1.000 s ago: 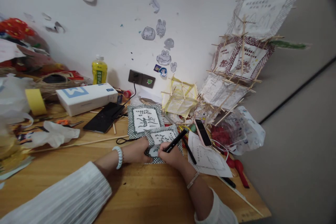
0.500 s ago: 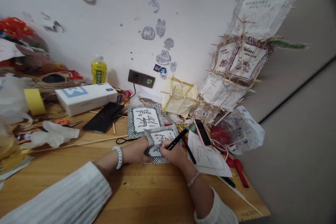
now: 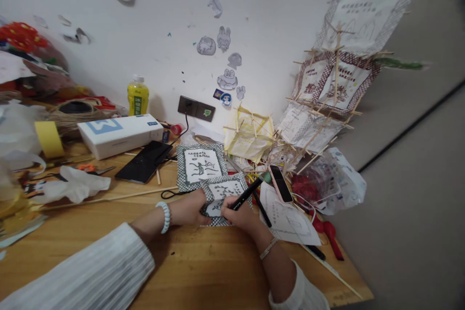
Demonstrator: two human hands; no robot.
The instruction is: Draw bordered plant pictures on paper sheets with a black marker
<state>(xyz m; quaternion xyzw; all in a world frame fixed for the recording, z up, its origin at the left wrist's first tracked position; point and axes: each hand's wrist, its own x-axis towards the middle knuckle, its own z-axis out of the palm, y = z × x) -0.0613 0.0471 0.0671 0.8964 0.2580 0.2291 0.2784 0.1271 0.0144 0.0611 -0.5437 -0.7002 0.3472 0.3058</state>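
Observation:
My right hand (image 3: 240, 213) is closed round a black marker pen (image 3: 246, 194), its tip end down at the drawn paper and hidden by my fingers. Beneath it lies a paper sheet (image 3: 236, 185) with a dark crosshatched border and plant-like drawings. At that sheet's left edge, my left hand (image 3: 191, 207) is closed on the paper, thumb toward me and the other fingertips mostly hidden. Just behind, a second bordered paper (image 3: 184, 167) bears handwriting and a landscape drawing. A black pen (image 3: 264, 210) rests to the right of my right hand.
A pink-edged phone (image 3: 281, 184) lies on a pencil-drawn sheet (image 3: 290, 220) at right. Stick-and-paper lantern frames (image 3: 337, 82) rise behind it. Leftward are a black tablet-like device (image 3: 143, 162), a white box (image 3: 119, 138), yellow tape (image 3: 49, 139) and a drink bottle (image 3: 138, 97).
My right hand and the marker have shifted very slightly over the paper. The left hand keeps its place on the sheet. The whole view has moved a little.

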